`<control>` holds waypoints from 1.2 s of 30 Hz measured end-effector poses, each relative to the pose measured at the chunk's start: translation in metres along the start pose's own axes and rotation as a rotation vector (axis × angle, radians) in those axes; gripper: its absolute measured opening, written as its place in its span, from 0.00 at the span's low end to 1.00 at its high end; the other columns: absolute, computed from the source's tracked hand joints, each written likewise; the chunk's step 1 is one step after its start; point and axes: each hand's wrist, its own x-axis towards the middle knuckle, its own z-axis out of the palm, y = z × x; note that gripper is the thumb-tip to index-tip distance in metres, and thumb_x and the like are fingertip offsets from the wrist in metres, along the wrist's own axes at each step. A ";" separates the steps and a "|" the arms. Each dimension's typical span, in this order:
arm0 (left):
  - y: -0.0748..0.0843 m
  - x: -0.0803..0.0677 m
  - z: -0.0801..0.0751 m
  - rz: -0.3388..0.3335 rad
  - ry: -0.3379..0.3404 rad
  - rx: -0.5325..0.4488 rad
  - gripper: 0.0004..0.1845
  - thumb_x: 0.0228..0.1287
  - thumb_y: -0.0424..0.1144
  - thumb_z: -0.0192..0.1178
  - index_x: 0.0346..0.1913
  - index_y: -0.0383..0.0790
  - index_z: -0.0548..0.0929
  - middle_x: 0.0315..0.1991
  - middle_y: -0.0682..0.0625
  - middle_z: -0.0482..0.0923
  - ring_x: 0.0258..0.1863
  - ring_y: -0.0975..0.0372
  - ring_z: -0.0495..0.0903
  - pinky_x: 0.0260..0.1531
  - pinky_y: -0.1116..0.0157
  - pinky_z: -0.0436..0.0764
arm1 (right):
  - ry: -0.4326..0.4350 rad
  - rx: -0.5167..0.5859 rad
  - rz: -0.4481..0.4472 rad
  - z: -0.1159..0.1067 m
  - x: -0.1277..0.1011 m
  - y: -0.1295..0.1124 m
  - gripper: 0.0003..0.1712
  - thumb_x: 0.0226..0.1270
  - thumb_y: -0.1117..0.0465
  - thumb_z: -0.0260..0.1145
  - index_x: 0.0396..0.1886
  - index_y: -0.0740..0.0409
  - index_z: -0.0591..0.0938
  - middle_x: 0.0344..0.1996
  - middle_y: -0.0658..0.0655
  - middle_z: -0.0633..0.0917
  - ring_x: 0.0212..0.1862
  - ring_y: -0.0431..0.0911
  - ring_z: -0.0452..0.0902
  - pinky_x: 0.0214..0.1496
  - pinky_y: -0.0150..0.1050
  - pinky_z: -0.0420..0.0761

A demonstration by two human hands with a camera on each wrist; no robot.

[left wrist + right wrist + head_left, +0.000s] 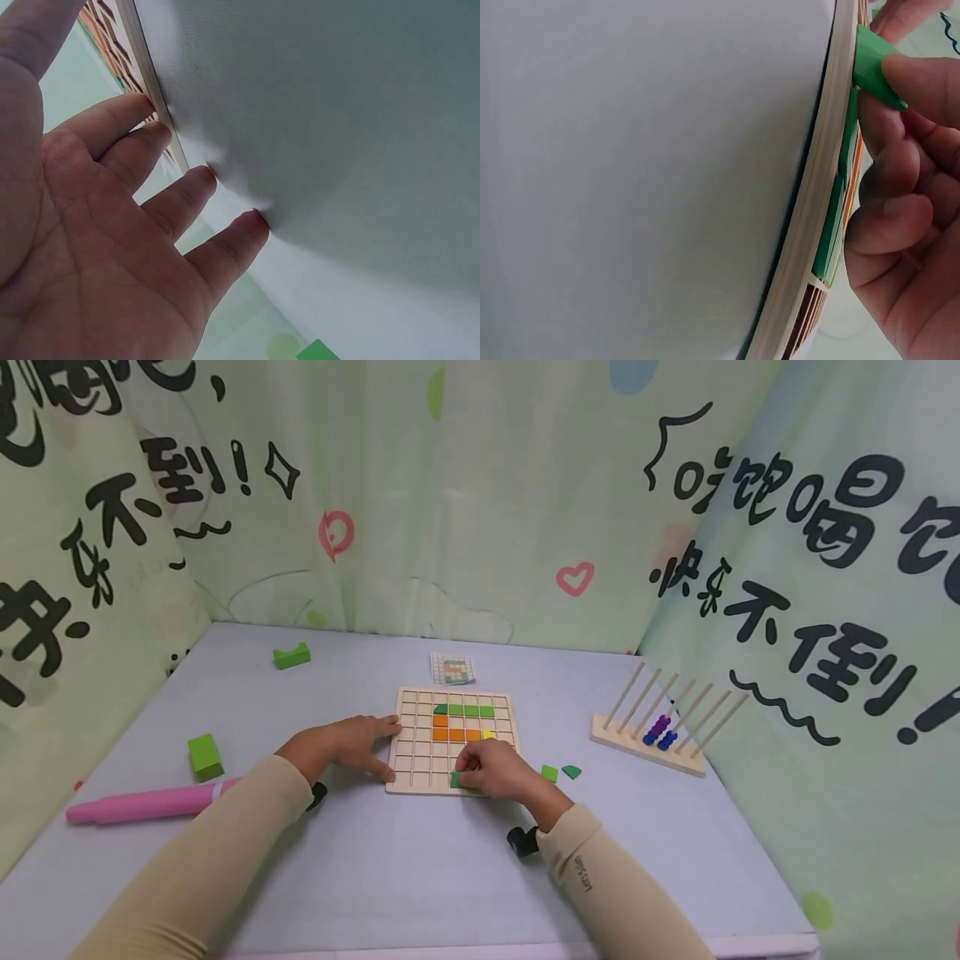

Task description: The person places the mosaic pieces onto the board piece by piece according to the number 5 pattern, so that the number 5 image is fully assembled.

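A wooden grid board (pixel 411 760) lies flat on the table, with green tiles (pixel 472 711) in a row near its top and orange tiles (pixel 440 735) and a yellow tile (pixel 488 735) below. My right hand (pixel 497 769) pinches a dark green tile (pixel 872 64) between thumb and finger at the board's near edge. More green tiles (pixel 829 232) sit along that edge, partly hidden by the hand in the head view. At the left side, the spread fingers of my left hand (pixel 347 747) touch the board's edge. Right of the board lie a light green square tile (pixel 550 772) and a dark green rounded tile (pixel 572 772).
Behind the board lies a printed pattern card (pixel 452 669). To the right stands a wooden peg rack (pixel 648 752) with purple and blue beads. A pink tube (pixel 142 805), a green block (pixel 205 757) and a notched green block (pixel 292 657) are on the left. Printed curtains (pixel 480 527) surround the table.
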 end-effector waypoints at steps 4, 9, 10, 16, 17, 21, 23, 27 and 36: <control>0.000 0.000 0.001 0.003 0.001 0.001 0.53 0.59 0.58 0.75 0.81 0.41 0.62 0.84 0.45 0.52 0.82 0.43 0.54 0.79 0.45 0.58 | 0.009 -0.049 -0.001 0.002 0.000 -0.003 0.03 0.67 0.65 0.72 0.35 0.54 0.85 0.28 0.48 0.82 0.33 0.43 0.75 0.38 0.35 0.75; 0.001 0.000 0.001 0.004 0.003 -0.004 0.53 0.59 0.59 0.75 0.81 0.41 0.62 0.84 0.46 0.52 0.82 0.43 0.53 0.79 0.45 0.58 | 0.013 -0.113 0.006 0.002 0.000 -0.008 0.02 0.66 0.66 0.72 0.36 0.56 0.87 0.28 0.48 0.82 0.33 0.43 0.74 0.38 0.34 0.75; 0.001 0.000 0.001 0.004 0.003 -0.002 0.53 0.59 0.59 0.75 0.81 0.41 0.62 0.84 0.46 0.52 0.82 0.43 0.53 0.79 0.45 0.58 | 0.014 -0.122 0.008 0.002 0.001 -0.009 0.02 0.66 0.67 0.72 0.36 0.56 0.87 0.28 0.48 0.82 0.33 0.43 0.74 0.38 0.35 0.75; 0.002 0.000 0.000 0.003 0.000 0.001 0.53 0.59 0.59 0.75 0.81 0.41 0.61 0.84 0.46 0.51 0.82 0.44 0.53 0.79 0.46 0.58 | 0.021 -0.183 0.019 0.005 0.003 -0.011 0.04 0.66 0.68 0.72 0.35 0.54 0.87 0.29 0.48 0.82 0.34 0.43 0.74 0.39 0.35 0.75; 0.002 0.000 0.000 0.002 0.000 0.000 0.53 0.59 0.59 0.75 0.81 0.41 0.61 0.84 0.46 0.51 0.82 0.43 0.53 0.79 0.46 0.58 | 0.022 -0.192 0.018 0.005 0.003 -0.011 0.03 0.66 0.67 0.72 0.35 0.54 0.87 0.29 0.48 0.83 0.34 0.43 0.74 0.39 0.35 0.76; 0.002 -0.001 -0.001 -0.005 -0.002 -0.012 0.53 0.59 0.58 0.75 0.82 0.41 0.61 0.85 0.46 0.51 0.82 0.43 0.52 0.79 0.45 0.58 | 0.026 -0.192 0.016 0.006 0.002 -0.011 0.03 0.67 0.66 0.71 0.37 0.55 0.88 0.31 0.47 0.83 0.35 0.43 0.75 0.40 0.36 0.77; 0.002 -0.001 0.000 -0.006 -0.005 -0.016 0.54 0.59 0.58 0.75 0.82 0.42 0.61 0.85 0.46 0.51 0.82 0.43 0.52 0.79 0.45 0.57 | 0.026 -0.166 0.024 0.005 0.000 -0.010 0.02 0.68 0.65 0.71 0.38 0.55 0.88 0.32 0.47 0.84 0.36 0.43 0.75 0.41 0.36 0.77; 0.002 -0.001 0.001 -0.002 -0.008 -0.014 0.53 0.59 0.59 0.75 0.82 0.41 0.61 0.84 0.45 0.51 0.82 0.43 0.52 0.79 0.45 0.57 | 0.046 -0.125 0.030 -0.002 -0.006 -0.001 0.02 0.70 0.63 0.70 0.40 0.54 0.87 0.33 0.48 0.83 0.39 0.44 0.75 0.44 0.38 0.77; 0.000 -0.002 -0.002 -0.002 -0.004 -0.005 0.53 0.60 0.59 0.75 0.82 0.41 0.61 0.85 0.45 0.50 0.82 0.43 0.52 0.79 0.45 0.57 | 0.129 -0.062 0.103 -0.033 -0.026 0.042 0.08 0.70 0.61 0.68 0.46 0.55 0.87 0.38 0.50 0.85 0.40 0.45 0.78 0.40 0.38 0.78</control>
